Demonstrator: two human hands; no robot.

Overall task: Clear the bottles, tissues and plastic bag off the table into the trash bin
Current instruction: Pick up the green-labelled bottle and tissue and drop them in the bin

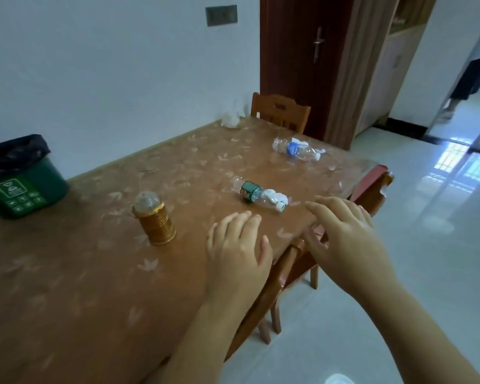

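Two clear plastic bottles lie on their sides on the brown table (67,273). The green-label bottle (257,194) has a white tissue (277,195) lying against its neck. The blue-label bottle (295,148) lies farther back with white tissue (299,141) beside it. A white plastic bag (231,118) sits at the far table edge by the wall. The green trash bin (20,184) with a black liner stands on the table at the far left. My left hand (237,245) hovers open just short of the green-label bottle. My right hand (344,234) is open over the table's right edge.
A gold cylindrical lamp (154,220) with a clear dome stands left of my left hand. Wooden chairs are tucked at the right side (288,270) and the far end (280,110). A dark door and a tiled floor lie to the right; a person's legs show in the doorway.
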